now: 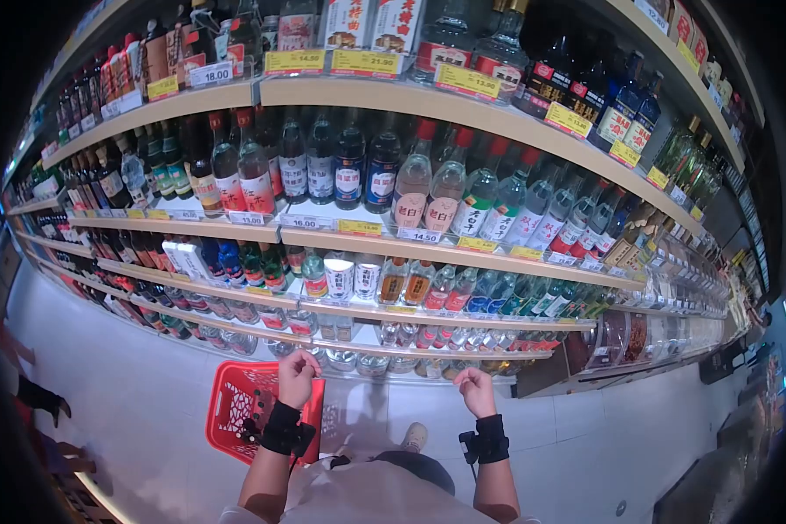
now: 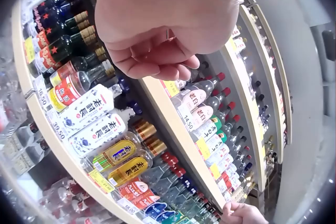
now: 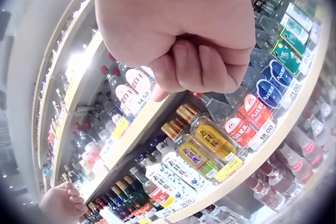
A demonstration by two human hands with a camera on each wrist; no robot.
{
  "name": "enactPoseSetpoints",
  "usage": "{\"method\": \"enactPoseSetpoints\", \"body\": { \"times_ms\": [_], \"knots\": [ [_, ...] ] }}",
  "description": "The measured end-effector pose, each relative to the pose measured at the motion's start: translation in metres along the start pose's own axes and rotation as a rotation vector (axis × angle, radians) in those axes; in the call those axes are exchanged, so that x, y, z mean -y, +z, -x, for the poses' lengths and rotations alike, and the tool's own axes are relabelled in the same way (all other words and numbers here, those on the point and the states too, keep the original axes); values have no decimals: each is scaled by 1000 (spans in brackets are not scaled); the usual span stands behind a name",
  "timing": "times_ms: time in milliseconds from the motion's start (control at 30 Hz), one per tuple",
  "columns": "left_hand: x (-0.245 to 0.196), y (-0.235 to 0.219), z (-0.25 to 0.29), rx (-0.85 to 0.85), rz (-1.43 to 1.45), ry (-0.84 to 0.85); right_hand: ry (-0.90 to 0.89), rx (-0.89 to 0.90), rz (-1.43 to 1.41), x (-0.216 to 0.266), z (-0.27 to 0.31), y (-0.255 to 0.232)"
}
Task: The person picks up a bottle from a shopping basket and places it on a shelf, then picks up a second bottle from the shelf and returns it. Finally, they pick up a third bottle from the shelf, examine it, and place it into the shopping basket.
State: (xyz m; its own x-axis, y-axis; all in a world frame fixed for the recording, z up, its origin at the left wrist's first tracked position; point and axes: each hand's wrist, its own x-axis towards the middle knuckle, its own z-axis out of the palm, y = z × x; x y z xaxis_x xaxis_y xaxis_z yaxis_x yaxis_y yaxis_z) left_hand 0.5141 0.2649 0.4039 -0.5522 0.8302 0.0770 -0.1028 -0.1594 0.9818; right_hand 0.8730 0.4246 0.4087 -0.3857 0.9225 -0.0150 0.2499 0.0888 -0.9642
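My left hand is held out in front of the lower shelves, its fingers loosely curled and nothing in them. My right hand is raised likewise on the other side, fingers bent in and holding nothing. In the left wrist view the left hand hangs over white patterned bottles. Yellow-labelled bottles stand beyond the right hand in the right wrist view. Below the left hand in the head view, a red shopping basket sits on the floor, partly hidden by the forearm and wrist strap.
Long shelves curve across the front, packed with bottles and price tags. At the right end are clear bulk bins. A shoe shows on the pale tiled floor. Another person's arm appears at the left edge.
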Motion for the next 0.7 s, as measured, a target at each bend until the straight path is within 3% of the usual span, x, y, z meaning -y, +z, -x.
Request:
{"method": "enactPoseSetpoints", "body": {
  "times_ms": [100,300,700],
  "knots": [
    [17,-19,14,51,-9,-16,78,-27,6,-5,29,15],
    [28,-35,40,138,58,-74,66,-52,103,8,67,26],
    [31,-13,100,213,67,-116,100,-12,77,0,129,21]
  ]
}}
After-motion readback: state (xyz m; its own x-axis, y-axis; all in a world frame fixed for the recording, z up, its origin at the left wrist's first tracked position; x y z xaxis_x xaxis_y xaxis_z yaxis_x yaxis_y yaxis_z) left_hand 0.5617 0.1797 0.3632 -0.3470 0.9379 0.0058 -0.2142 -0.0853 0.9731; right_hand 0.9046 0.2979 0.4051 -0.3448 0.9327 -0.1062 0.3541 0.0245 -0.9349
